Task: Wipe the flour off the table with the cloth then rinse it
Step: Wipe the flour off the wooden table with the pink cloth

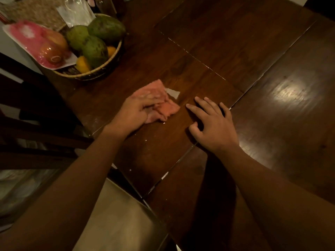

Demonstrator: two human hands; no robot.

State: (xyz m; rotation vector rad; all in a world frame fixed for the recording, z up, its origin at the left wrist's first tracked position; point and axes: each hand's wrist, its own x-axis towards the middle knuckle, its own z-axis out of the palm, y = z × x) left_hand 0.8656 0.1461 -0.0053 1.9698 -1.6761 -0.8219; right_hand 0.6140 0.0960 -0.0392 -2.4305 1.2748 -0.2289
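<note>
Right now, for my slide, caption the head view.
Left hand presses a pink cloth on the wooden table; right hand rests beside it.

Cloth partly beneath blurred left hand

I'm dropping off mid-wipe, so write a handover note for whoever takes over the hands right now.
Left hand: pressing on the cloth, which lies bunched on the table.
Right hand: flat on the table just right of the cloth, holding nothing.
Flour: a white patch just beyond the cloth, with more specks near the hands and white lines in the table seams.
Done: the cloth is on the table at the flour.
Left: wipe up the patch, the specks and the seams, then rinse the cloth. No sink is in view.
</note>
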